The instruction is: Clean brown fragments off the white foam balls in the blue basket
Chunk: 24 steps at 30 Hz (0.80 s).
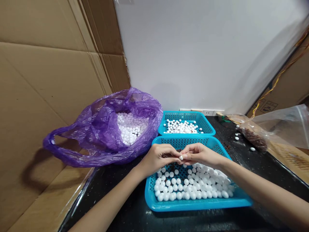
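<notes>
With the near basket taken as the dial's centre, brown cardboard (43,96) is seen filling the ten o'clock side, and a pale wall (205,54) is set across twelve. Everything is carried by the dark counter (130,212).

At ten o'clock the purple bag (103,129) is slumped wide, its mouth opened toward the baskets and a mass of white pieces exposed, presumably so that they can be reached easily. At the centre sits the near blue basket (193,206), well stocked with white balls (193,187), most of them banked along the near wall and toward four o'clock. At two o'clock a clear bag (287,124) is laid down, dark reddish bits (254,138) gathered in its end. Straight up at twelve, the smaller-looking far basket (206,124) is parked just behind, white pieces scattered inside, probably to be kept within arm's length.

And now the hands! The left hand (160,158) is brought in from seven o'clock, the right hand (199,154) from four, and they are met over the near basket's far half. Thumbs and forefingers are pinched nearly closed, and between both sets of fingertips one small white ball (181,158) is gripped, held over the basket perhaps so that any slip would be caught.
</notes>
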Tool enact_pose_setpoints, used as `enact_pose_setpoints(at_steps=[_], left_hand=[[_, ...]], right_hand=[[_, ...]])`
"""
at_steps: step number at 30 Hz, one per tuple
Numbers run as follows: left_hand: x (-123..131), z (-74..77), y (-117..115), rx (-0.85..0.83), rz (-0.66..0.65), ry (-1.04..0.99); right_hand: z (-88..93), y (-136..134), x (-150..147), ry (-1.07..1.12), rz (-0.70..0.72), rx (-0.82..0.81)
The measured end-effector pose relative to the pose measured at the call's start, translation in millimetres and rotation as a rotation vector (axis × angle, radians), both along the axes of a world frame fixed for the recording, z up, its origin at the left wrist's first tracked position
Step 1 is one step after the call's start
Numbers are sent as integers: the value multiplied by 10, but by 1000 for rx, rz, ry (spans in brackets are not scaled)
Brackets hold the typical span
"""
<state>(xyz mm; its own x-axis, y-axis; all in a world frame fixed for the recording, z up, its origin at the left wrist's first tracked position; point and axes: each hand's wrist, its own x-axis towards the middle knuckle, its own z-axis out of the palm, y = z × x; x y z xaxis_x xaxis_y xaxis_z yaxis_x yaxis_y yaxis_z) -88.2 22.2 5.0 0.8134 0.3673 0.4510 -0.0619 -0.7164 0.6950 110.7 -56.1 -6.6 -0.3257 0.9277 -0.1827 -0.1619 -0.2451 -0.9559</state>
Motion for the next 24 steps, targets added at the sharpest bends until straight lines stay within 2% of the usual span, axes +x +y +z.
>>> enact_pose_setpoints(at_steps=[9, 15, 24], left_hand=[[-2, 14, -19, 32, -18, -2], [21, 27, -31, 52, 65, -31], [-2, 1, 11, 67, -11, -81]], right_hand=[[9, 6, -3, 15, 7, -13], [10, -2, 40, -20, 36, 1], [14, 13, 36, 42, 10, -41]])
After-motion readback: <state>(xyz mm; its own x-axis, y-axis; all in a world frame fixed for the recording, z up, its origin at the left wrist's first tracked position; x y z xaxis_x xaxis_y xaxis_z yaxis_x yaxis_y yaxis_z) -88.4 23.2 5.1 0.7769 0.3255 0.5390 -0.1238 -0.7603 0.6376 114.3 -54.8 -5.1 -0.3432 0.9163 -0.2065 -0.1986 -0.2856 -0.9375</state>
